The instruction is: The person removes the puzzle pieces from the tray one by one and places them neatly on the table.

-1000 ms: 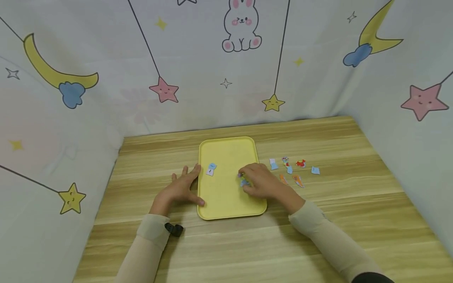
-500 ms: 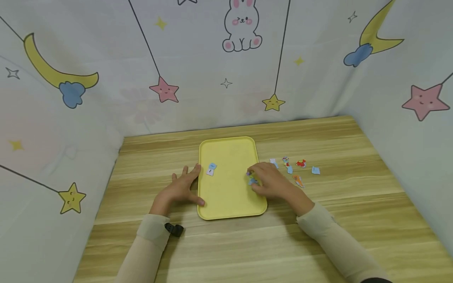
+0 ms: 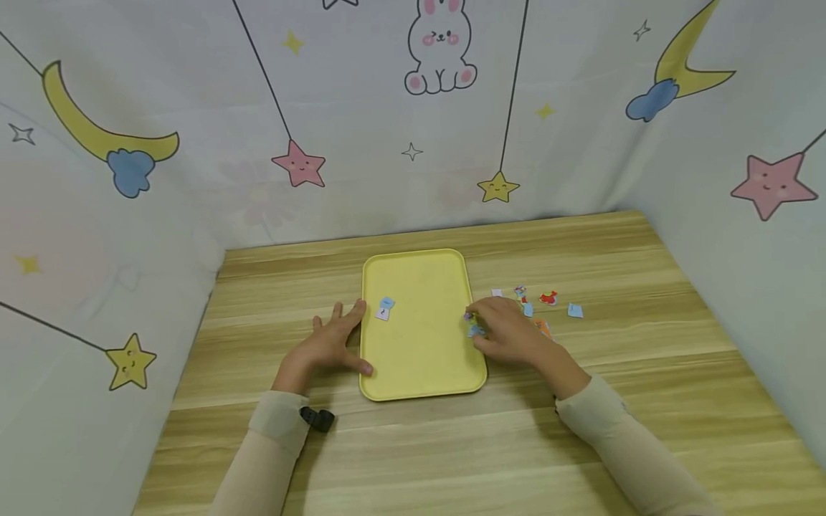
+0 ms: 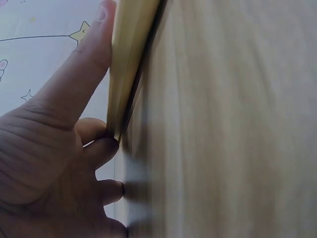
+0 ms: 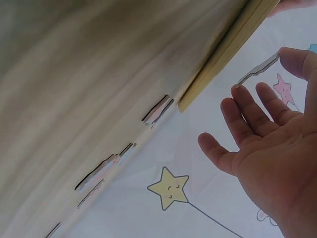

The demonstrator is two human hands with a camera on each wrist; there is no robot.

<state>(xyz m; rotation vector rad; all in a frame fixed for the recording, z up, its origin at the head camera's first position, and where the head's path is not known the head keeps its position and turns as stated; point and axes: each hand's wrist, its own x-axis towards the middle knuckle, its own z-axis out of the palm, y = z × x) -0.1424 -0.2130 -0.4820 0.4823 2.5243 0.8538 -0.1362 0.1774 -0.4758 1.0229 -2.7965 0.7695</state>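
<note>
My right hand (image 3: pixel 510 330) pinches a small flat puzzle piece (image 3: pixel 476 330), printed in blue, green and purple, between thumb and fingertips over the right rim of the yellow tray (image 3: pixel 419 365). Seen edge-on in the right wrist view, that puzzle piece (image 5: pixel 257 69) is thin, grey and raised off the table. At the tray's left edge, my left hand (image 3: pixel 325 351) lies spread with fingers straight. Its thumb (image 4: pixel 81 74) rests along the tray's side in the left wrist view. Toward the tray's left side lie two pieces, a light blue one (image 3: pixel 387 302) and a whitish one (image 3: pixel 383 314).
Right of the tray several flat pieces lie on the wooden table (image 3: pixel 413 459), among them a red one (image 3: pixel 548 298), a light blue one (image 3: pixel 575 310) and an orange one (image 3: pixel 544 328). A printed white curtain (image 3: pixel 361 107) encloses the table's back and sides.
My right hand has moved right with the puzzle piece, from inside the tray to its right rim, and now covers part of the loose pieces. The left hand has not moved.
</note>
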